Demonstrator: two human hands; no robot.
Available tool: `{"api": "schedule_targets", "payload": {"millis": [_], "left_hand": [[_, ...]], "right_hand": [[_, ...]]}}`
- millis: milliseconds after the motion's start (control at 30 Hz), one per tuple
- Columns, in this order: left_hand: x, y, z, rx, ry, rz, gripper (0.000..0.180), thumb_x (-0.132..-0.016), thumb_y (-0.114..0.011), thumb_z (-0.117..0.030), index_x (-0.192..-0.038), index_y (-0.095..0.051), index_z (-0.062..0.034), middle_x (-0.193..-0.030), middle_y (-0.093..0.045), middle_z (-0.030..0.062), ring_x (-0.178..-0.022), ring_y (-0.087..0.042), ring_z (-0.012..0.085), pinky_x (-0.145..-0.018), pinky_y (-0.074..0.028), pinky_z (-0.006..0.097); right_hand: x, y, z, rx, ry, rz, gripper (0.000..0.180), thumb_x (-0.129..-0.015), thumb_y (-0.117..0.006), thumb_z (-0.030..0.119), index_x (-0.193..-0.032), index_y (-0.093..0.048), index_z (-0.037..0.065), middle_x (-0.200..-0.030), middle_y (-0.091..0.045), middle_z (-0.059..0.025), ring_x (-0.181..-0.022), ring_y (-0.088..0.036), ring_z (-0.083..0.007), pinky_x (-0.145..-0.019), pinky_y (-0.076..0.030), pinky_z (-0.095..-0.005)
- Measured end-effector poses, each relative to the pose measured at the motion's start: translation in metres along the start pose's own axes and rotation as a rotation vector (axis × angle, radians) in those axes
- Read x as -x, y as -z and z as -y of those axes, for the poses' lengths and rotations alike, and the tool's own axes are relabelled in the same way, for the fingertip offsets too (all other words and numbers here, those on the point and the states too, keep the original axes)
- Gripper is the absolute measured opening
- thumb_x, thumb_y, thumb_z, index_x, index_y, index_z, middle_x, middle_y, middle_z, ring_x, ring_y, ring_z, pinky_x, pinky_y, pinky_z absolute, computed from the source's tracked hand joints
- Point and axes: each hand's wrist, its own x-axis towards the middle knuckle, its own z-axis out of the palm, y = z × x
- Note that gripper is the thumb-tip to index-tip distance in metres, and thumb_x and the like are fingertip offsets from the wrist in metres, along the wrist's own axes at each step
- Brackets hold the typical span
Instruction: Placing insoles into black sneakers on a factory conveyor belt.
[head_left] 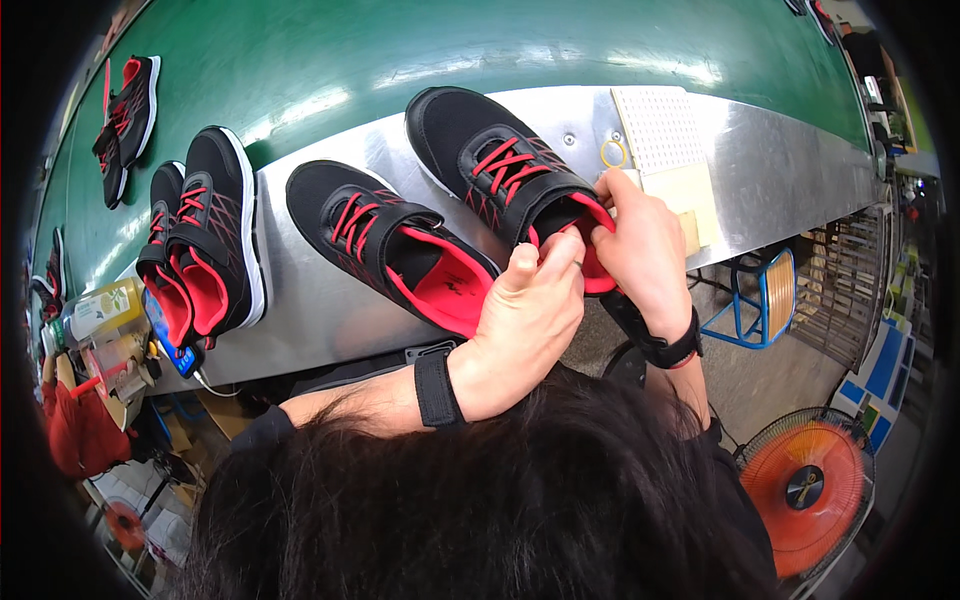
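Note:
A black sneaker with red laces, a strap and a red lining rests on the metal table edge, its toe pointing away from me. My right hand grips its collar on the right side, fingers wrapped over the rim. At the heel opening, my left hand is closed on the collar, its fingertips partly hidden. Just left of it lies a matching sneaker, its opening toward me; my left wrist is close to its heel. Both wrists wear black bands.
Another pair of sneakers stands at left, beside a phone with a white cable and a yellow bottle. More shoes lie on the green belt. White sticker sheets and a yellow ring lie right. An orange fan stands below.

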Motion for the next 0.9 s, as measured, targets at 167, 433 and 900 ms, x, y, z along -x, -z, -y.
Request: {"api": "schedule_targets", "payload": {"millis": [167, 433, 900], "left_hand": [[0.001, 0.004, -0.003, -0.138, 0.020, 0.195, 0.008, -0.066, -0.060, -0.022, -0.073, -0.062, -0.0178, -0.079, -0.050, -0.0031, -0.102, -0.041, 0.0152, -0.088, -0.022, 0.045], [-0.029, 0.034, 0.051, 0.332, 0.191, -0.132, 0.032, -0.064, -0.079, -0.028, -0.086, -0.062, -0.0102, -0.099, -0.050, 0.0063, -0.096, -0.048, 0.0242, -0.077, -0.035, 0.039], [-0.040, 0.028, 0.136, 1.550, 0.585, -0.011, 0.011, -0.081, -0.064, 0.003, -0.074, -0.056, 0.0020, -0.097, -0.068, 0.0196, -0.072, -0.067, 0.0181, -0.073, -0.054, 0.030]], "right_hand": [[-0.012, 0.000, 0.013, 0.138, 0.004, 0.056, 0.022, -0.068, -0.063, 0.003, -0.088, -0.056, 0.006, -0.080, -0.065, -0.0168, -0.082, -0.063, -0.0386, -0.069, -0.048, -0.0472], [-0.014, -0.004, -0.001, 0.104, 0.117, 0.073, 0.022, -0.070, -0.069, 0.016, -0.085, -0.057, 0.007, -0.077, -0.065, -0.0148, -0.079, -0.063, -0.0368, -0.068, -0.048, -0.0471], [-0.005, 0.015, 0.007, -0.392, 0.273, -0.103, 0.038, -0.072, -0.075, 0.035, -0.073, -0.063, -0.001, -0.060, -0.061, -0.0113, -0.057, -0.062, -0.0199, -0.056, -0.048, -0.0321]]}}
